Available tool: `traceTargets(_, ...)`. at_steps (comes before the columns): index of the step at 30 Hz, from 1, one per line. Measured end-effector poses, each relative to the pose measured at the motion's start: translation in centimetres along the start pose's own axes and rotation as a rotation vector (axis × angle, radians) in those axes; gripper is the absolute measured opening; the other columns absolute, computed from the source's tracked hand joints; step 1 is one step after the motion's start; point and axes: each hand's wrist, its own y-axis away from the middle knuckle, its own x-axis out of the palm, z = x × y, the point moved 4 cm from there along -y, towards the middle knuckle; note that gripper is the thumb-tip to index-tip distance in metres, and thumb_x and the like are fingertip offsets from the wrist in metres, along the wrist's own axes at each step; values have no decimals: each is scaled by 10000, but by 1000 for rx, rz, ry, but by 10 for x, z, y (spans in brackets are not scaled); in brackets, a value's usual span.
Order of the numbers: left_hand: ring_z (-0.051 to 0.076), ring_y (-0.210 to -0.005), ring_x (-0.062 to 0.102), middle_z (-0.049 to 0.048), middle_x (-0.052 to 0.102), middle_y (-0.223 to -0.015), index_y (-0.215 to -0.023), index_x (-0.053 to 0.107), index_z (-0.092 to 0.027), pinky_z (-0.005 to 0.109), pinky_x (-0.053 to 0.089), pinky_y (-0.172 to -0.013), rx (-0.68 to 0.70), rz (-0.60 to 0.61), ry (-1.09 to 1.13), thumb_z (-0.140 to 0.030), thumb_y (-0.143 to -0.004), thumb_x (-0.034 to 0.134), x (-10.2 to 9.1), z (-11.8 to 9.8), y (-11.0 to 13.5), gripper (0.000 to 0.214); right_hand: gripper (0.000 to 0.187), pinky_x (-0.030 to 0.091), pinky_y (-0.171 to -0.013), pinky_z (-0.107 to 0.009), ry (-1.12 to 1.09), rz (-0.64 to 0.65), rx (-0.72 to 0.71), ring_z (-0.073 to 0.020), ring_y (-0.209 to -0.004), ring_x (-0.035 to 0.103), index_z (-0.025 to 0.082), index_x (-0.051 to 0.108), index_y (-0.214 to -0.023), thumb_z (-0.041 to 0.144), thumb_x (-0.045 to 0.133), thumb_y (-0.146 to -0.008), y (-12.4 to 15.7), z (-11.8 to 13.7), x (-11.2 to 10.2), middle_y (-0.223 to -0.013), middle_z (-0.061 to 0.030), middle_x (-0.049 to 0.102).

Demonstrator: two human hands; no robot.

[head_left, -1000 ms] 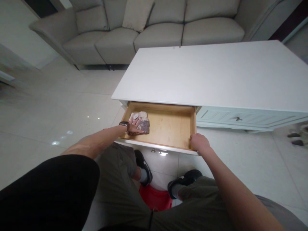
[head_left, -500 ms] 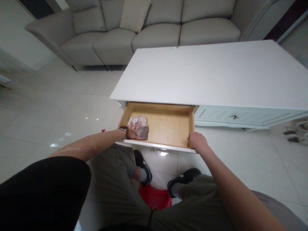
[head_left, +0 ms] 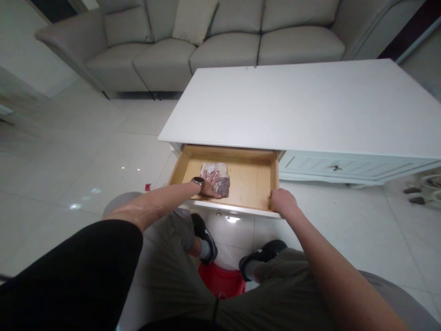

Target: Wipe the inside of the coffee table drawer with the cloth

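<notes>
A wooden drawer [head_left: 248,177] is pulled out of the white coffee table [head_left: 292,105]. Inside it, left of the middle, lies a folded cloth [head_left: 222,181], pale on its upper part and brown-speckled below. My left hand [head_left: 209,185], with a watch on the wrist, rests flat on the cloth with its fingers spread. At the drawer's front right corner, my right hand [head_left: 283,202] is closed over the edge; its fingertips are mostly hidden.
A beige sofa [head_left: 227,50] stands behind the coffee table. Below the drawer are my feet in black shoes [head_left: 205,236] and a red plastic object [head_left: 222,280] on the tiled floor. A shut drawer with a knob [head_left: 336,168] is to the right.
My left hand and the cloth under it have slid to the right across the drawer bottom. My right hand stays at the corner.
</notes>
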Motion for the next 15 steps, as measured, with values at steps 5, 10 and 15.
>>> traceTargets(5,512,-1527,-151,70,42,-1743,-1657,195,-277,661,46,-1224,76,9,-56,-889,-536,683,6,-39,-14,1367,416,525,-874,-311,2,4,-7,-275,-1113,692,101,727,-1226,138,401,-969,-1,-1,1,-1189,-228,713)
traceTargets(10,499,-1520,-201,31,-36,-1744,-1663,88,-344,724,-15,-1198,165,-9,-107,-855,-542,699,20,-95,-28,1375,432,537,-876,-345,-11,4,3,-292,-1113,695,91,720,-1245,150,389,-974,-3,-1,3,-1193,-245,708)
traceTargets(15,485,-1507,-248,44,22,-1744,-1658,177,-313,697,15,-1208,223,-95,-110,-791,-659,695,38,-162,-32,1223,422,534,-890,-358,-11,-1,-7,-301,-1127,689,91,717,-1240,156,400,-970,-1,0,1,-1211,-243,701)
